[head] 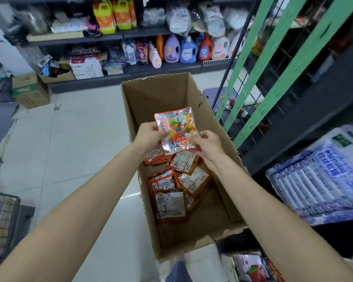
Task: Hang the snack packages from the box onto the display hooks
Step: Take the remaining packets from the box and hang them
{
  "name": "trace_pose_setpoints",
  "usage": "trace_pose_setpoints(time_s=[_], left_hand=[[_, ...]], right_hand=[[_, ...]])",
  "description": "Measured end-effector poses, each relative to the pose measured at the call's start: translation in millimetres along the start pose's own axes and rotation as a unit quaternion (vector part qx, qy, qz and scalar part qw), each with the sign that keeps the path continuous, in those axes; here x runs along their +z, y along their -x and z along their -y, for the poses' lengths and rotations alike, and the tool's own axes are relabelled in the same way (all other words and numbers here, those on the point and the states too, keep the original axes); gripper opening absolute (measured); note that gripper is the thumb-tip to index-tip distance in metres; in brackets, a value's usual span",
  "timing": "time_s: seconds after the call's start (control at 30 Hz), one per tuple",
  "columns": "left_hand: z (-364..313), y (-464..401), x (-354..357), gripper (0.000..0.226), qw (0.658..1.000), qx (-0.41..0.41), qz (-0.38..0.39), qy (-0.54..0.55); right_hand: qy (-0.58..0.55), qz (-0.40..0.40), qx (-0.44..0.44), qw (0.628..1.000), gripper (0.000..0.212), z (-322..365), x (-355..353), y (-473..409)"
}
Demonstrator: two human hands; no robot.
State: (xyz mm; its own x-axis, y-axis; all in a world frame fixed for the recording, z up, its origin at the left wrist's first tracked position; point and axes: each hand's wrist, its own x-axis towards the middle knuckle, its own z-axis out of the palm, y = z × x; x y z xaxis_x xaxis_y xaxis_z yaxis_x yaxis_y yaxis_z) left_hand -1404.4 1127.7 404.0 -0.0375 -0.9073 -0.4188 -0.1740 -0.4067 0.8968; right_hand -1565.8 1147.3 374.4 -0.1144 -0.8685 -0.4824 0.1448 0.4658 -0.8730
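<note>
Snack pack (176, 130) held over the open box (161, 92), frame centre.

Both hands pinch it: left hand (149, 137) at its left edge, right hand (207, 144) at its lower right corner. Face up, long axis running toward upper left. More packs (170, 202) lie in the box bottom; green rack (253, 64) stands right, bare floor (69, 139) left.

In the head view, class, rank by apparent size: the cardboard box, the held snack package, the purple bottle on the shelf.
1. Cardboard box
2. Held snack package
3. Purple bottle, though it stands farther away, so this last ranking is unsure.
</note>
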Motion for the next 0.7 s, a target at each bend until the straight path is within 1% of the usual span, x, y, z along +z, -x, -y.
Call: trace_pose_setpoints(time_s=[0.03,0.07,0.13,0.17,0.2,0.23,0.27,0.3,0.33,0.37,0.4,0.43,0.47,0.53,0.6,0.67,0.7], left_hand=[[-4.2,5.6,-2.3,0.020,0.999,0.031,-0.002,-0.042],[-9.5,11.3,-4.7,0.016,0.991,0.075,0.002,-0.108],[-25.3,27.4,-5.7,0.012,0.954,0.163,0.030,-0.248],[-33.7,38.2,-4.6,0.012,0.931,0.208,0.045,-0.295],[-42.9,51.2,-2.4,0.012,0.911,0.253,0.057,-0.321],[-50.7,62.5,0.1,0.011,0.894,0.294,0.065,-0.332],[-57.6,72.3,3.3,0.009,0.882,0.328,0.071,-0.330],[-64.2,81.2,7.5,0.009,0.876,0.353,0.073,-0.322],[-70.0,88.3,12.3,0.012,0.877,0.365,0.073,-0.303],[-76.3,96.1,18.0,0.014,0.884,0.372,0.076,-0.273],[-82.2,103.4,25.2,0.014,0.891,0.375,0.081,-0.244],[-88.6,112.3,34.0,0.015,0.893,0.382,0.088,-0.220],[-94.6,121.5,43.7,0.016,0.891,0.392,0.100,-0.206],[-106.0,141.5,64.7,0.016,0.879,0.409,0.145,-0.199],[-117.6,163.5,88.2,0.010,0.854,0.438,0.200,-0.199],[-131.3,187.7,115.9,0.004,0.816,0.482,0.250,-0.197],[-138.6,202.0,130.5,0.005,0.796,0.504,0.272,-0.193]], right_hand=[[0.043,-0.017,-0.018,0.999,0.052,3.7,1.0,8.5],[0.092,-0.040,-0.043,0.994,0.064,9.1,1.9,18.2],[0.201,-0.092,-0.121,0.968,0.091,22.1,0.7,39.3],[0.240,-0.106,-0.163,0.951,0.097,28.9,-0.6,51.6],[0.263,-0.109,-0.200,0.937,0.094,35.4,-2.2,65.1],[0.276,-0.108,-0.230,0.927,0.083,41.5,-5.0,79.1],[0.285,-0.110,-0.251,0.918,0.065,47.1,-9.1,93.6],[0.289,-0.121,-0.267,0.911,0.043,52.1,-14.1,108.5],[0.274,-0.141,-0.280,0.909,0.024,55.6,-20.6,123.1],[0.244,-0.163,-0.293,0.910,0.011,58.3,-29.0,136.8],[0.214,-0.187,-0.305,0.909,0.011,60.8,-37.6,151.2],[0.195,-0.206,-0.316,0.905,0.016,63.2,-47.0,165.9],[0.188,-0.223,-0.322,0.900,0.018,64.9,-56.3,181.2],[0.185,-0.254,-0.325,0.892,0.015,68.4,-74.5,214.2],[0.158,-0.280,-0.338,0.884,0.010,73.7,-95.5,249.7],[0.136,-0.310,-0.353,0.872,0.014,80.5,-116.2,288.1],[0.134,-0.328,-0.357,0.864,0.017,83.4,-126.8,307.1]])
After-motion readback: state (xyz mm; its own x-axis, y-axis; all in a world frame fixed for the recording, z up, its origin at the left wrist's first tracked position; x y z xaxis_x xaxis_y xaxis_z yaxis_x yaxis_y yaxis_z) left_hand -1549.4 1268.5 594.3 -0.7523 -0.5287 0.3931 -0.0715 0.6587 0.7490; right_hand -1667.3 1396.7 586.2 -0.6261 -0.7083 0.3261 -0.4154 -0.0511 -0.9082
